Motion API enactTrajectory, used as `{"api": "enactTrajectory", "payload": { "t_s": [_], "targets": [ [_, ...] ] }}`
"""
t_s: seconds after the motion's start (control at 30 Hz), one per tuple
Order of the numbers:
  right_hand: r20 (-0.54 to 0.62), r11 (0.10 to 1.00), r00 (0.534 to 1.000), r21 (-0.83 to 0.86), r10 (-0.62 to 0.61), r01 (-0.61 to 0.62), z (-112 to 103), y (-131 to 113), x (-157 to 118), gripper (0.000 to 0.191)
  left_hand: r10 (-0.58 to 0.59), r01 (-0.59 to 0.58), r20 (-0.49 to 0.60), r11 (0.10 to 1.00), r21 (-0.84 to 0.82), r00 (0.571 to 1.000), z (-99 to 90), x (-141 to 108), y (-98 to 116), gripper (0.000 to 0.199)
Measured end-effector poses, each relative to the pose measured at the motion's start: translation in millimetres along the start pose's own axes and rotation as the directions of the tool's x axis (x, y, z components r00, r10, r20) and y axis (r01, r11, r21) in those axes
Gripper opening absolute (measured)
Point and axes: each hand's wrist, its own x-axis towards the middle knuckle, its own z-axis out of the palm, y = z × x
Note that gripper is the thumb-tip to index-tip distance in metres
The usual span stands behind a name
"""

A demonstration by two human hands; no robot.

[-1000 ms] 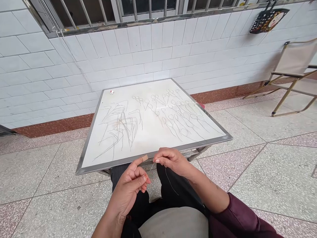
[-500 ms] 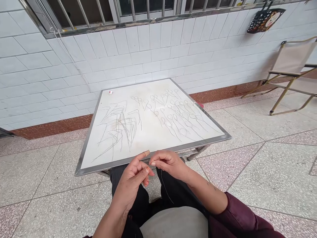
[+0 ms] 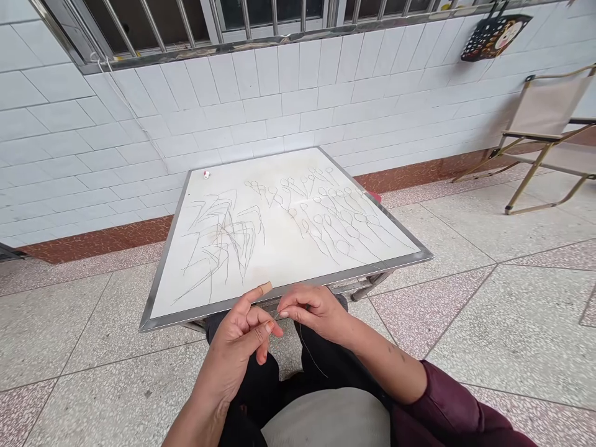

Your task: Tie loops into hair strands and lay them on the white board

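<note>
A thin wire [image 3: 311, 352] runs between my hands over my lap, its loose end hanging below the right one. My left hand [image 3: 246, 332] pinches one part of it between thumb and finger; the index finger, with a tan wrap on its tip, points outward. My right hand [image 3: 313, 310] grips the wire with thumb and fingertips, close beside the left. On the white table [image 3: 274, 267] in front, bent wires [image 3: 223, 230] lie in a loose heap at left. Several wires with looped ends [image 3: 344, 230] are spread out at right.
A small white and red object [image 3: 207, 175] sits in the table's far left corner. The tiled wall [image 3: 261, 118] stands right behind the table. At right there is a folding chair [image 3: 542, 115], and a dotted bag [image 3: 493, 37] hangs on the wall.
My hands have drawn slightly apart, the left moving a little left, and a short stretch of wire now shows between the fingertips. The wires on the table have not moved.
</note>
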Motion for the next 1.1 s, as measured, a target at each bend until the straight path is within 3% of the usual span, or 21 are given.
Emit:
{"api": "enactTrajectory", "payload": {
  "t_s": [0.17,0.33,0.57,0.8,1.1],
  "targets": [
    [0.008,0.995,0.996,-0.028,-0.093,0.093,-0.3,-3.2,0.9,0.028,-0.06,0.051,0.058,0.988,0.145,0.996,-6.8,-4.8,10.7,0.061],
    [0.015,0.998,0.998,-0.038,-0.056,0.056,2.9,-2.3,0.6,0.024,-0.03,0.012,0.078,0.975,0.22,0.997,-2.1,-4.2,13.1,0.056],
    [-0.013,0.993,1.0,-0.116,-0.015,0.013,5.3,0.0,-5.7,0.016,0.0,-0.003,0.019,0.987,0.163,1.0,-0.8,-0.3,7.5,0.053],
    [-0.054,0.979,0.989,-0.159,-0.141,0.131,6.2,2.3,-4.5,0.016,-0.052,0.041,0.05,0.979,0.198,0.997,-4.9,-2.2,16.2,0.056],
    [0.093,0.943,0.967,-0.215,-0.238,0.253,-7.1,0.2,-3.9,0.023,-0.102,0.062,0.124,0.955,0.289,0.987,-12.2,-3.9,17.9,0.051]
  ]
}}
